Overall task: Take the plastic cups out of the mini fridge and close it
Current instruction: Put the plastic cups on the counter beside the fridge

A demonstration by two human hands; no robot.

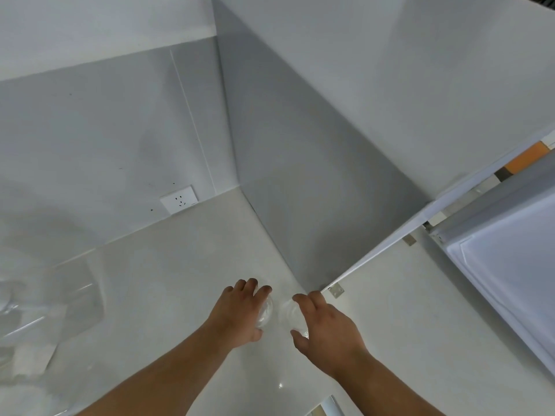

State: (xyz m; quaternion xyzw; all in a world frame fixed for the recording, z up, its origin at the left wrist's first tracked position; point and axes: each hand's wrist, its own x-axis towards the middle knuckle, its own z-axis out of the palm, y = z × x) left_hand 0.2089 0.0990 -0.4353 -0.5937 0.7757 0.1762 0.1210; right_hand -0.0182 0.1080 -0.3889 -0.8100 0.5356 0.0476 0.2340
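Two clear plastic cups stand side by side on the white countertop (186,265), close to the corner of the wall. My left hand (240,313) wraps around the left cup (266,313) from the left. My right hand (327,328) wraps around the right cup (292,318) from the right. The cups almost touch each other. The mini fridge (450,310) is a white box at the right, and its door (516,259) stands open at the far right.
A wall socket (179,199) sits low on the back wall. Crumpled clear plastic wrapping (45,313) lies on the counter at the far left. The grey side wall (300,175) meets the counter just beyond the cups.
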